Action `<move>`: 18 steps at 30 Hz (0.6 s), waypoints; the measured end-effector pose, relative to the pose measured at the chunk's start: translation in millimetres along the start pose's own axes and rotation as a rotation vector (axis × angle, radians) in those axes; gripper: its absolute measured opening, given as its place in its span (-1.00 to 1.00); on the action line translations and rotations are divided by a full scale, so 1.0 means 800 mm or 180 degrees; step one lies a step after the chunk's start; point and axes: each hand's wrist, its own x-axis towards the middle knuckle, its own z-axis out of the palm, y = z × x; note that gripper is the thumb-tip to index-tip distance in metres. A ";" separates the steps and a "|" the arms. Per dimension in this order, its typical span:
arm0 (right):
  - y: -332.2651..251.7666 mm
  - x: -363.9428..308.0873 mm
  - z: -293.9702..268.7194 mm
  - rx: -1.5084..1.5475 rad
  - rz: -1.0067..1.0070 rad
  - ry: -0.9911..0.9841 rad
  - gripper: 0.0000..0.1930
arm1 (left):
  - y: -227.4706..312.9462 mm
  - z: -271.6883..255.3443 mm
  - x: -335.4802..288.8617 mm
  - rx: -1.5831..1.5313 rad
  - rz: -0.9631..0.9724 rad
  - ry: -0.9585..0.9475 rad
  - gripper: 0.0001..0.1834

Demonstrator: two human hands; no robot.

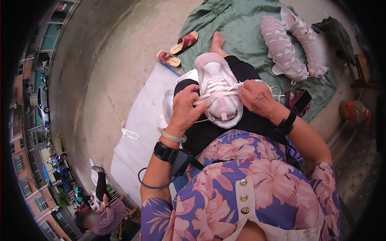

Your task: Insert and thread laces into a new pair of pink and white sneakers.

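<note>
A pink and white sneaker (219, 70) rests across my lap, its toe pointing away from me and its heel opening toward me. White shoelaces (222, 85) criss-cross up its tongue. On the left side of the shoe, my left hand (188, 105) pinches lace strands between thumb and fingers. My right hand (258, 98) grips a lace at the shoe's right edge, fingers curled in. From that hand a loose lace end (277, 90) trails to the right. Part of another pale shoe (168, 105) shows beside my left leg, mostly hidden.
Two long rows of nested pink shoe pieces (282, 50) lie on a green cloth (241, 24). Red sandals (184, 42) stand at its left edge. A phone (302, 102) and a jar (354, 111) are at right. A loose white lace (129, 131) lies left; another person (108, 219) sits lower left.
</note>
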 end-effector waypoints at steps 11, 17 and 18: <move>0.106 -0.129 -0.045 -0.0762 0.0346 -0.0654 -0.86 | -0.005 0.030 0.018 0.0298 0.0650 0.0169 -0.76; 0.143 -0.162 -0.042 -0.0772 0.0767 -0.0981 -0.90 | -0.027 0.040 0.017 -0.0012 0.0232 0.0460 -0.79; 0.142 -0.155 -0.036 -0.0767 0.0773 -0.0982 -0.90 | -0.027 0.041 0.015 -0.0132 0.0094 0.0431 -0.80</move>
